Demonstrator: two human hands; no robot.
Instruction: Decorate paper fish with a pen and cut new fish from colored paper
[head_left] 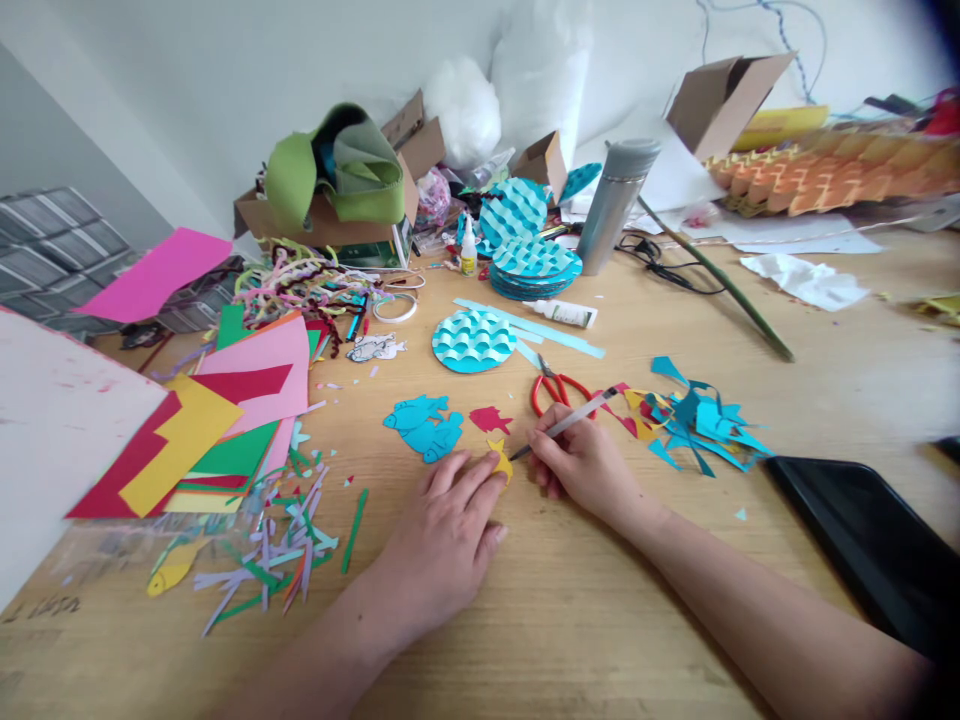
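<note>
My left hand (444,530) lies flat on the wooden table (570,620), its fingertips pressing down a small yellow paper fish (500,458). My right hand (581,465) grips a thin pen (568,423) whose tip touches that yellow fish. Just beyond lie two blue paper fish (425,425) and a small red paper fish (489,418). Red-handled scissors (556,388) rest behind my right hand.
Blue and coloured paper scraps (694,418) lie right of the scissors. A blue wave-patterned disc (474,341), a stack of such discs (534,268), glue tubes (568,314), a metal flask (616,203), coloured paper sheets (225,425), paper strips (277,555) and a black tablet (874,535) surround them.
</note>
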